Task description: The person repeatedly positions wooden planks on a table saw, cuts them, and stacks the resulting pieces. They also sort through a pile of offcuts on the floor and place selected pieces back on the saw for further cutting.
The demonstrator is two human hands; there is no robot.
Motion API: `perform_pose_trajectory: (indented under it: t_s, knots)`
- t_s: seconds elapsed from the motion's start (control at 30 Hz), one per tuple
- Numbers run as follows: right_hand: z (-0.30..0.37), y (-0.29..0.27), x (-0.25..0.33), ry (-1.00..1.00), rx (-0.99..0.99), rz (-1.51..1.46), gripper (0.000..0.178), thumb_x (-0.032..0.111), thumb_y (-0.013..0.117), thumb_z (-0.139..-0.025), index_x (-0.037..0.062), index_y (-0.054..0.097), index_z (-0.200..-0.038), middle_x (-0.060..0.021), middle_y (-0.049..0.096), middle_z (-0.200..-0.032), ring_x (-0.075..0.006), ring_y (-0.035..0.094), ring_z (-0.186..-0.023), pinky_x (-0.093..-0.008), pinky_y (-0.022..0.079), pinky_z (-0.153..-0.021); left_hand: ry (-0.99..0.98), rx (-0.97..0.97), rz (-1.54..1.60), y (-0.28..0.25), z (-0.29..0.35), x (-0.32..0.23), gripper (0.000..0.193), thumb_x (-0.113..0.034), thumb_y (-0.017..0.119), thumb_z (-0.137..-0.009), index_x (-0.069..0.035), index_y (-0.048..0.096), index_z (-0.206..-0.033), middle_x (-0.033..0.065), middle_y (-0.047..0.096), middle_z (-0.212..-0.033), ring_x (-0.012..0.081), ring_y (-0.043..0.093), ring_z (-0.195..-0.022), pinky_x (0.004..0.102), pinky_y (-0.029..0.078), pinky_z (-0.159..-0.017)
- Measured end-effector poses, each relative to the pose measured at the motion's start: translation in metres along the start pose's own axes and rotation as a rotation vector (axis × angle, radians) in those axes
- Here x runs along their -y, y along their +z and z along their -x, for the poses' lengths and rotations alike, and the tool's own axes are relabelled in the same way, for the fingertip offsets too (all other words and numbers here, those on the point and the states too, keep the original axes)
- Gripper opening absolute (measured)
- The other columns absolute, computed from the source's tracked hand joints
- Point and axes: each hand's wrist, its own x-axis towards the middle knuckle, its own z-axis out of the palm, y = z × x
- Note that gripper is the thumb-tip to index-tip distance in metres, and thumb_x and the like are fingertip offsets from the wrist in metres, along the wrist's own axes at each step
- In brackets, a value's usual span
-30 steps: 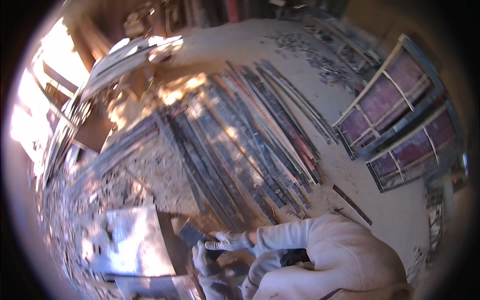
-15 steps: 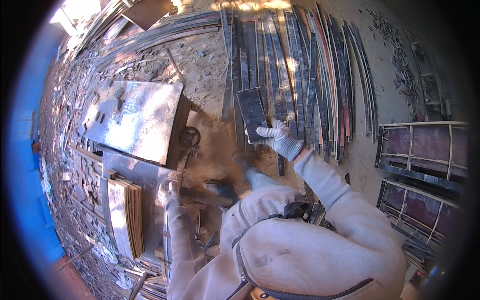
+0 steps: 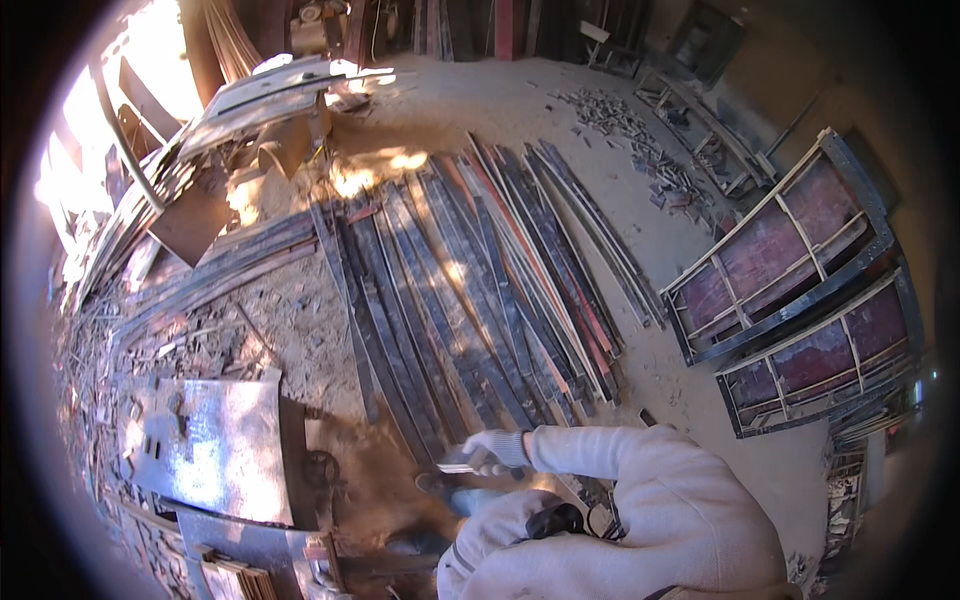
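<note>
Fingers [image 3: 483,441] of the gloved right hand [image 3: 492,450] grip a flat piece [image 3: 456,467]. Its narrow visible edge looks pale.

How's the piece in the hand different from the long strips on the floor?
The piece is short; the strips are much longer. The right hand holds the piece, while the strips lie on the floor. The piece's edge looks pale; most strips look dark. Both look thin.

Right hand [image 3: 490,453]: board [image 3: 457,468] shifts from broad black face to thin pale edge | left hand: leaves view | view: tilts up
</note>
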Motion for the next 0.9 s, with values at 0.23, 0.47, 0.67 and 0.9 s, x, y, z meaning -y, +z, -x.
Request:
perform_pose_trajectory:
  t_s: [0.23,0.47,0.67,0.9]
  knots:
    - [0.0,-0.182,0.312,-0.752,-0.477,0.248,0.026,0.027,0.064,-0.106,0.0035,0.07,-0.117,-0.0093,0.073,-0.095,-0.018,0.068,-0.077,-0.0332,0.054,-0.063,-0.136,-0.162,-0.11,0.012,-0.084,0.109,0.05,-0.053,0.056,-0.103,-0.008,0.077,-0.112,0.0207,0.077,-0.107,0.0398,0.072,-0.102,0.0534,0.057,-0.09]
    - [-0.195,0.011,0.344,-0.965,-0.257,0.155,0.032,0.028,0.063,-0.107,0.0042,0.067,-0.128,-0.0153,0.073,-0.119,-0.0232,0.07,-0.1,-0.0378,0.058,-0.081,-0.231,-0.215,-0.074,0.056,-0.094,0.166,0.038,-0.048,0.065,-0.1,-0.016,0.072,-0.119,0.0164,0.072,-0.12,0.0368,0.067,-0.115,0.0494,0.05,-0.102]
    - [-0.305,0.336,0.037,-0.483,0.379,0.498,0.052,0.038,0.06,-0.112,0.0001,0.058,-0.148,-0.0247,0.068,-0.14,-0.0347,0.07,-0.124,-0.0444,0.06,-0.102,-0.13,-0.198,0.252,0.068,-0.034,0.174,0.05,-0.044,0.067,-0.105,-0.004,0.064,-0.134,0.0217,0.068,-0.134,0.0416,0.064,-0.123,0.0495,0.049,-0.109]
    - [-0.358,0.55,-0.159,-0.275,0.411,0.939,0.079,0.062,0.043,-0.114,-0.0042,0.051,-0.156,-0.0176,0.065,-0.146,-0.0221,0.059,-0.134,-0.0347,0.047,-0.115,-0.749,-0.881,0.494,-0.022,0.02,0.281,0.06,-0.041,0.063,-0.11,-0.001,0.05,-0.153,0.021,0.053,-0.157,0.0353,0.049,-0.147,0.0453,0.039,-0.125]
